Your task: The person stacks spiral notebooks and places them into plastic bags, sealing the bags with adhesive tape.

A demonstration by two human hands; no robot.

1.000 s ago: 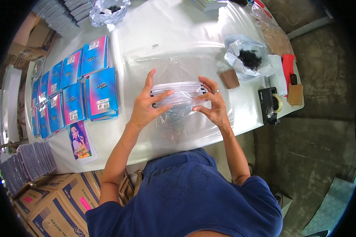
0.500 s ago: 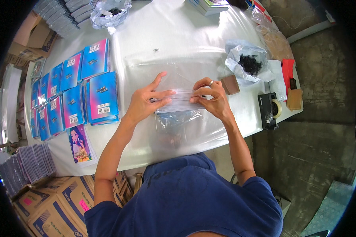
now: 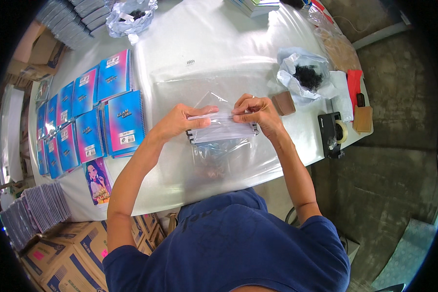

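My left hand (image 3: 180, 122) and my right hand (image 3: 258, 111) hold a stack of spiral notebooks (image 3: 222, 132) edge-on above the white table (image 3: 204, 44). A clear plastic bag (image 3: 219, 153) is wrapped around the stack and hangs below it. My fingers pinch the bag's upper flap along the top of the stack. More clear bags (image 3: 190, 85) lie flat on the table behind my hands.
Blue and pink notebooks (image 3: 114, 114) lie in rows at the left. A bag of black bits (image 3: 306, 77), a brown block (image 3: 283, 103), a tape dispenser (image 3: 332, 134) and a red item (image 3: 354, 82) sit at the right. Cardboard boxes (image 3: 63, 258) and notebook stacks (image 3: 34, 211) are lower left.
The notebook stack has turned from flat-facing to edge-on in my hands, and the plastic bag has been drawn over it. Both hands shifted slightly up the table.
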